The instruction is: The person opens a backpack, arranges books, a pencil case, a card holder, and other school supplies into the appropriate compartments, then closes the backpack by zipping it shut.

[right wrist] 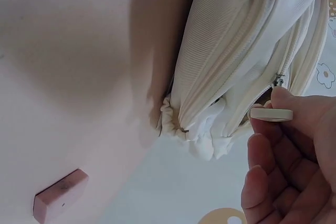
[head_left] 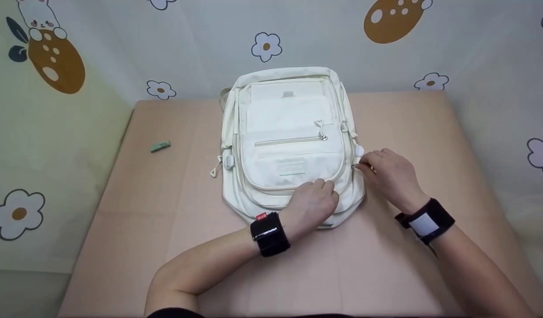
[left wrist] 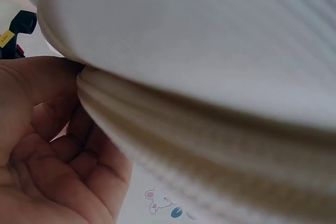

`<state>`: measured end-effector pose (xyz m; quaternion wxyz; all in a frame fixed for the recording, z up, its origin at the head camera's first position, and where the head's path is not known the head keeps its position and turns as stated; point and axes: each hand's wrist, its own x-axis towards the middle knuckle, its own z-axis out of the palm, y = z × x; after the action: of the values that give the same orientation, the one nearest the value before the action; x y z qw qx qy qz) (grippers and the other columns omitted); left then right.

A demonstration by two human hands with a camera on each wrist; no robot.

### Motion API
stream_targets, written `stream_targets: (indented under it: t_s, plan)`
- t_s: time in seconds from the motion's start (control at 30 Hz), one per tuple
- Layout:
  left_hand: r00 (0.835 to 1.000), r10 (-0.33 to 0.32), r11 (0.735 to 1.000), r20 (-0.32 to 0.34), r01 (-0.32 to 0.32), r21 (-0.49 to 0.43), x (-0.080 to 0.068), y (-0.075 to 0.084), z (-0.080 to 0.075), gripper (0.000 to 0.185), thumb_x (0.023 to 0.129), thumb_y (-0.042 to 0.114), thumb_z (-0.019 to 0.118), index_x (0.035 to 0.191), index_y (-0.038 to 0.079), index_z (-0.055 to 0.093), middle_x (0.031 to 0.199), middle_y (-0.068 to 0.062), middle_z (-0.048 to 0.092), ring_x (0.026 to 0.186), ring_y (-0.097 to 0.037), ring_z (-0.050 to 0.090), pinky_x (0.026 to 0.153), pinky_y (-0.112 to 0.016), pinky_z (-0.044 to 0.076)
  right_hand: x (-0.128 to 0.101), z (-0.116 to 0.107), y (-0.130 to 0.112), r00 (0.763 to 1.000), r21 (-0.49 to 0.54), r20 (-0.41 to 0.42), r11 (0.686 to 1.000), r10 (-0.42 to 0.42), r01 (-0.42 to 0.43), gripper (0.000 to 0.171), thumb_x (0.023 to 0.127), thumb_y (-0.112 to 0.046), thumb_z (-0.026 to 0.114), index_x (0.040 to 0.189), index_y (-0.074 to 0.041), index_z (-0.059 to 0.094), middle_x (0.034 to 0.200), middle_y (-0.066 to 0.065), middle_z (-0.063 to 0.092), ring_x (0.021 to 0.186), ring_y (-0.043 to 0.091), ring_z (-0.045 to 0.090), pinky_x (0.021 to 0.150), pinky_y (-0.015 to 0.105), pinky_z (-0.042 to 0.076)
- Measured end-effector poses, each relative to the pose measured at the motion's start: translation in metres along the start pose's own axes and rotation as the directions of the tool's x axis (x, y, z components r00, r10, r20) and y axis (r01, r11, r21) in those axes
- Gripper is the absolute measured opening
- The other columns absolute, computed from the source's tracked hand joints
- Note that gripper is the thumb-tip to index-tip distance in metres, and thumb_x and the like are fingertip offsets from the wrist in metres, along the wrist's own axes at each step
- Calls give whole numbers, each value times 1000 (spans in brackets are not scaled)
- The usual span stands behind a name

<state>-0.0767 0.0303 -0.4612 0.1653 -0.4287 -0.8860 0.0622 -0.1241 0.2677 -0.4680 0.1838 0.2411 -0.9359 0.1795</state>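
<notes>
A cream backpack [head_left: 293,150] lies on the table with its front pockets facing up. My left hand [head_left: 313,201] pinches the backpack's fabric edge near the lower front pocket; in the left wrist view the thumb and fingers of that hand [left wrist: 58,140] meet at the piped seam [left wrist: 86,72]. At the bag's right side, my right hand [head_left: 390,176] holds a zipper pull [right wrist: 271,114] between thumb and forefinger. The slider [right wrist: 278,80] sits just above it on a side zipper, which is partly parted with a dark gap showing.
A small green block [head_left: 160,146] lies on the table [head_left: 134,185] left of the backpack. A pinkish block [right wrist: 60,195] shows in the right wrist view. Another zipper pull [head_left: 215,168] hangs off the bag's left side. Patterned curtain [head_left: 200,48] surrounds the table's back and sides.
</notes>
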Motion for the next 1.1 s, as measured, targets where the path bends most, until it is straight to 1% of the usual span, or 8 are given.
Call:
stream_targets:
  t_s: [0.17,0.33,0.5,0.77,0.93,1.1]
  plan:
    - [1000,-8,1000,-10,8,-13,0,1,3,8,92,10,64,88,14,70,89,0,58,78,-16,57,57,-27,47,0,0,1,999,8,-30,999,-35,35,7,89,-8,79,95,-7,75,82,5,70,74,23,58,61,35,46]
    - [1000,-16,999,1,16,-27,-1,1,3,7,92,10,64,90,12,70,90,-1,58,78,-16,57,58,-27,47,0,2,2,997,-19,-36,997,-74,73,11,89,-7,78,100,-6,77,84,6,71,75,25,59,62,36,47]
    - [1000,-21,999,13,22,-31,-1,2,2,8,92,9,64,91,12,71,90,-1,59,78,-16,57,58,-28,48,-1,3,2,993,-55,-46,993,-105,103,6,89,-8,78,95,-7,77,82,6,70,74,25,59,61,36,47]
    - [999,-35,999,-1,35,-30,-2,3,3,9,92,10,63,90,12,71,89,-1,59,77,-16,56,58,-28,48,-2,2,1,986,-73,-68,987,-150,145,5,89,-8,77,94,-9,76,84,6,73,75,27,64,62,39,50]
    - [999,-33,999,6,33,-36,-2,3,4,8,92,9,64,91,12,71,90,-1,58,78,-16,56,58,-28,48,-1,2,2,985,-73,-75,986,-158,153,6,89,-8,78,94,-9,76,84,6,72,75,27,63,62,39,50]
    - [1000,-20,1000,0,20,-3,-2,4,4,8,93,11,63,91,12,71,89,-1,58,78,-15,57,58,-27,48,1,2,4,984,-78,-77,985,-162,156,5,90,-9,78,94,-9,76,84,6,72,76,27,63,61,38,49]
